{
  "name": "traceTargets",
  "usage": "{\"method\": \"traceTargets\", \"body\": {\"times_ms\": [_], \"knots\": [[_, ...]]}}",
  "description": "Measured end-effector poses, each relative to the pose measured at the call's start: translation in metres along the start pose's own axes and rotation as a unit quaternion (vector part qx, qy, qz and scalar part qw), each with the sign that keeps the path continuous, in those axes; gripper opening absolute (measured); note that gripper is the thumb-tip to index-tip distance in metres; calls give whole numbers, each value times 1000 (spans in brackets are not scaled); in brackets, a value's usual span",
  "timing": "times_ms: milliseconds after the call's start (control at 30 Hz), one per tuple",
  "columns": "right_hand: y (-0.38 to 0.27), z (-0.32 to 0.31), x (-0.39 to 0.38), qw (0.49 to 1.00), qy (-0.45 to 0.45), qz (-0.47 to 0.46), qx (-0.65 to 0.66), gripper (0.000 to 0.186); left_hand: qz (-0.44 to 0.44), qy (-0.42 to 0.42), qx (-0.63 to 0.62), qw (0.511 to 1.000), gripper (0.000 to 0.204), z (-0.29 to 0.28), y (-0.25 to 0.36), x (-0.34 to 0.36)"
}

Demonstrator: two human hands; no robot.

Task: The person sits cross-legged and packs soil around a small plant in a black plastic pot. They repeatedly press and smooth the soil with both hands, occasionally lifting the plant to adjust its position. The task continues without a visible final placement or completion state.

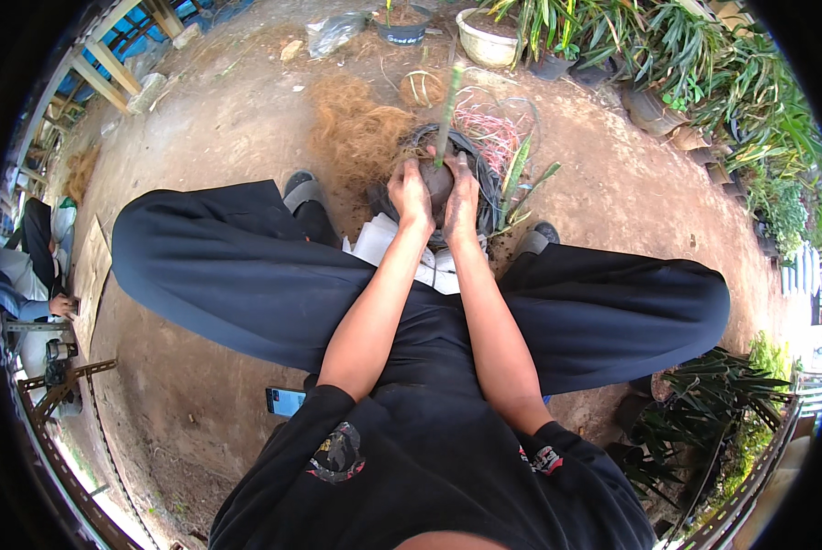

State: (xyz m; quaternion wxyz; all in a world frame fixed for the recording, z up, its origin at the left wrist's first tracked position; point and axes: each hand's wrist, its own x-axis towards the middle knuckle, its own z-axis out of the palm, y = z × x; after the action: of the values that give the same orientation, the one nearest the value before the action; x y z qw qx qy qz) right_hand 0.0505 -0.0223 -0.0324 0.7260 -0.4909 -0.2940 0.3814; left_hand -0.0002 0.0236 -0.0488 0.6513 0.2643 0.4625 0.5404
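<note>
Between my two palms sits a dark, round ball of soil point(437, 187), with a thick green plant stem point(448, 115) standing upright from its top. My left hand point(412, 194) cups the ball's left side and my right hand point(461, 194) its right side, fingers pointing away from me and curved round it. Soil marks show on both hands. Beneath and around the ball is a black plastic bag point(487, 176). Loose brown coconut fibre point(356, 124) lies just left of it. Pink plastic string point(491, 136) is heaped at its far right.
Cut green leaves point(517, 172) lie right of the bag, white sheeting point(374, 242) nearer me. A phone point(285, 401) rests on the ground by my left elbow. Potted plants line the right; a white pot point(487, 41) stands at the back. Another person's hand point(62, 305) shows far left.
</note>
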Motion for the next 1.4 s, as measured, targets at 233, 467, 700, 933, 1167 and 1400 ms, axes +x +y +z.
{"method": "traceTargets", "body": {"times_ms": [233, 467, 700, 933, 1167, 1400], "knots": [[-12, -3, 9, 968, 88, -15, 236, 59, 94, -220, -4, 971, 16, 2, -3, -8], [-1, -10, 7, 983, -11, 63, 174, 43, 242, -77, 209, 944, 43, 2, 9, -4], [5, -14, 10, 984, 123, 46, 119, 39, 245, -29, 208, 947, 43, 3, 2, -8], [0, -4, 3, 986, 65, -22, 154, 45, 149, -92, 51, 983, 36, 7, -2, -18], [-2, -6, 15, 984, 55, 1, 171, 46, 133, -113, -12, 985, 15, 9, 11, -15], [7, -16, 11, 969, 11, 104, 223, 40, 275, -148, 214, 926, 31, 5, 7, -7]]}}
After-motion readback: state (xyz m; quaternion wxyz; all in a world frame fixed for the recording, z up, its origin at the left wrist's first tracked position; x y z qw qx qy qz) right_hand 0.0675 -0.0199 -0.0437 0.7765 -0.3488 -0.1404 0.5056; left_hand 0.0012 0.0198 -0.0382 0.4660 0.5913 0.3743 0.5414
